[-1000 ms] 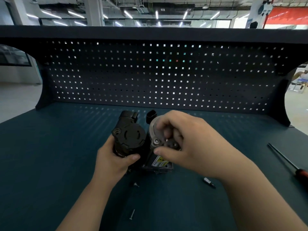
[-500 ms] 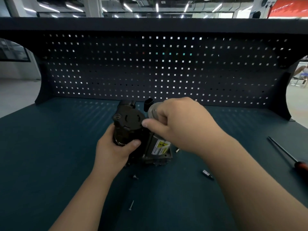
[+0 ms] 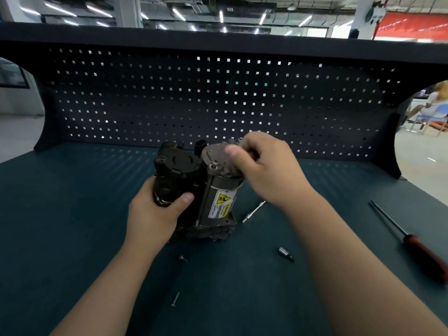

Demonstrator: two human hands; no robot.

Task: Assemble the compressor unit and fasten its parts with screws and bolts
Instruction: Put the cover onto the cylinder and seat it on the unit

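The compressor unit (image 3: pixel 219 190) stands upright at the middle of the bench: a silver motor cylinder with a yellow warning label, joined to a black cylinder (image 3: pixel 177 170) on its left. My left hand (image 3: pixel 155 214) wraps the black cylinder from the near side, thumb across its front. My right hand (image 3: pixel 269 170) rests over the silver end cap (image 3: pixel 214 158), thumb pressed on top and fingers curled over the far rim. Anything small between those fingers is hidden. A long bolt (image 3: pixel 253 212) lies just right of the unit.
A socket bit (image 3: pixel 284 253), a short screw (image 3: pixel 181 258) and a longer screw (image 3: pixel 175 299) lie on the teal benchtop near me. A red-handled screwdriver (image 3: pixel 412 241) lies at the right. A dark pegboard wall (image 3: pixel 218 100) closes off the back.
My right hand has shifted from the front of the end cap to its far right rim, uncovering the cap's face and the long bolt on the bench. My left hand keeps its grip.
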